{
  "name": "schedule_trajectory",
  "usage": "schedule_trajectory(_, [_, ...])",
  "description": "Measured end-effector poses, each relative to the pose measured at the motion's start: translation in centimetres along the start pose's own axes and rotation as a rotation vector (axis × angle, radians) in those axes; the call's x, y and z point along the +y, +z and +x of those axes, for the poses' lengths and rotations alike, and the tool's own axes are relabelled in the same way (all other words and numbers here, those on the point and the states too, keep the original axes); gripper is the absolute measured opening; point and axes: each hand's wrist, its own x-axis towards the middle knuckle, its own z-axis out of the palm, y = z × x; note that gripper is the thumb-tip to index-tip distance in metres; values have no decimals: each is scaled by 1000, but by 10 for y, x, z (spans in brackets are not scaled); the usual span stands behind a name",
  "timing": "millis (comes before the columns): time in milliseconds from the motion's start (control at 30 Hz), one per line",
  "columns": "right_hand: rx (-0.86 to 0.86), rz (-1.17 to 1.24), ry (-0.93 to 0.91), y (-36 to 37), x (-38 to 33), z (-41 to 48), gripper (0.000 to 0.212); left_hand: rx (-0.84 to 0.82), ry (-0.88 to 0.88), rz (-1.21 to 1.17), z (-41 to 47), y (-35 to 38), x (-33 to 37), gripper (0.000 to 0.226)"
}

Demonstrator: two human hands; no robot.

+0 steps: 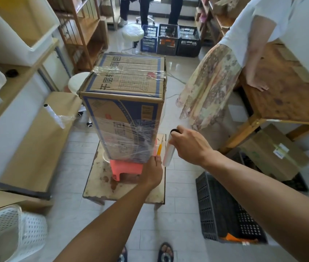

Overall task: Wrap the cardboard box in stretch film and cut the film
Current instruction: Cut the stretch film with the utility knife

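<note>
Head view: right hand clamps the white stretch-film roll; left hand beside it grips a slim yellow cutter. Just ahead stands the tall brown cardboard box, partly wrapped, on a red plastic stool.

Low wooden table under the left hand; a red stool stands on it, left of the hand.

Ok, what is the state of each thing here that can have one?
cardboard box: upright on a red stool, partly wrapped in film
film roll: upright beside the box, held
yellow cutter: held near the box's lower corner
left hand: grips the cutter
right hand: grips the film roll
spare roll: lying on the board, film end loose
</note>
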Motion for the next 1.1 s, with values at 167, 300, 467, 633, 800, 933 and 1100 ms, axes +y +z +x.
schedule_trajectory(167, [-41, -24, 2, 12, -5, -6, 10, -11, 20, -13, -23, 7, -19, 31])
schedule_trajectory(300, [-24, -21, 21, 13, 4, -9, 19, 20, -9, 2, 3, 8, 2, 39])
schedule_trajectory(467, [-2, -24, 33, 12, 4, -6, 20, -22, 7, -50, -9, 21, -20, 32])
schedule_trajectory(633, [31, 15, 63, 10, 8, -6, 21, -69, -141, -8, -50, 34, -78, 36])
schedule_trajectory(800, [26, 12, 58, 12, 9, -7, 22, -6, 79, -120, -45, 26, -58, 28])
schedule_trajectory(933, [37, 34, 77, 11, 10, -9, 18, 69, 132, -210, -34, 20, -34, 25])
schedule_trajectory(1100, [33, 38, 79, 11, 10, -14, 18, 46, 43, -121, -4, 21, -22, 35])
